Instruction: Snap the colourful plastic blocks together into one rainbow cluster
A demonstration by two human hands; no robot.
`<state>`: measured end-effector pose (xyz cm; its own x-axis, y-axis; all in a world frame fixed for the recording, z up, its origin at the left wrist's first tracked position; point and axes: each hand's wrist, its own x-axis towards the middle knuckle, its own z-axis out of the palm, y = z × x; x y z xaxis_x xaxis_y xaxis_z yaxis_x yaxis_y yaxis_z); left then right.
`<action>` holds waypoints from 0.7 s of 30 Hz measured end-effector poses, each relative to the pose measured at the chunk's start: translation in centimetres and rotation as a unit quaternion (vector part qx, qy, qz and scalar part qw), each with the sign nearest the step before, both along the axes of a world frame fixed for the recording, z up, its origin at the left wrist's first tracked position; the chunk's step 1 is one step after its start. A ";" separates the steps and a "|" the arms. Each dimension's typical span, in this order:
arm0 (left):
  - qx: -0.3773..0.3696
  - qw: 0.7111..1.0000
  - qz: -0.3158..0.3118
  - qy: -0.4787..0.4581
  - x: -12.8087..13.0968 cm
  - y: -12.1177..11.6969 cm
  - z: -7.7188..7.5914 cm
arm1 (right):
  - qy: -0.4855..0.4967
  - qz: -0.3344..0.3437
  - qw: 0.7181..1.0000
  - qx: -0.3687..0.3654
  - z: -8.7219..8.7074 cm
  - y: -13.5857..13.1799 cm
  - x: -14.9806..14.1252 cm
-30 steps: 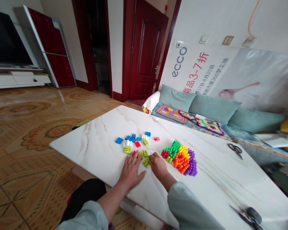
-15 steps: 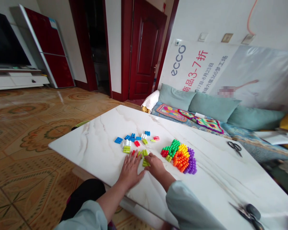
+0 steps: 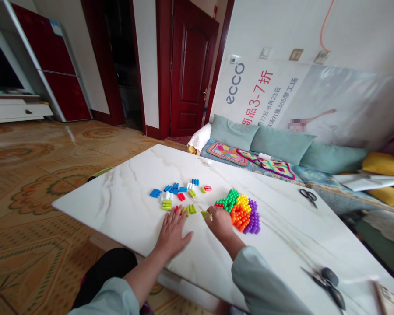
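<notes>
lime-green tube beads (image 3: 205, 214) sit pinched in the right hand (image 3: 221, 223), just left of the multicoloured bead cluster (image 3: 241, 214), long axis unclear; the left hand (image 3: 172, 232) lies flat, fingers spread, farther off.

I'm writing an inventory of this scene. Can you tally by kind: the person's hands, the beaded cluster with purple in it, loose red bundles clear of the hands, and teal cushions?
Hands: 2 (left hand, right hand)
Beaded cluster: 1
Loose red bundles: 2, leaving out red partly hidden at the left fingertips
Teal cushions: 3
Total: 8
</notes>
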<state>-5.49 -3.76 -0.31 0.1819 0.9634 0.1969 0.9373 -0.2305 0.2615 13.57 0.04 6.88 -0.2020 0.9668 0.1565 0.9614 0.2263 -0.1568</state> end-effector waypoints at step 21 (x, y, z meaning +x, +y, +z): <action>0.001 1.000 -0.002 -0.013 0.0 0.0 -0.2 | -0.014 -0.157 0.986 -0.047 -1.8 0.9 2.8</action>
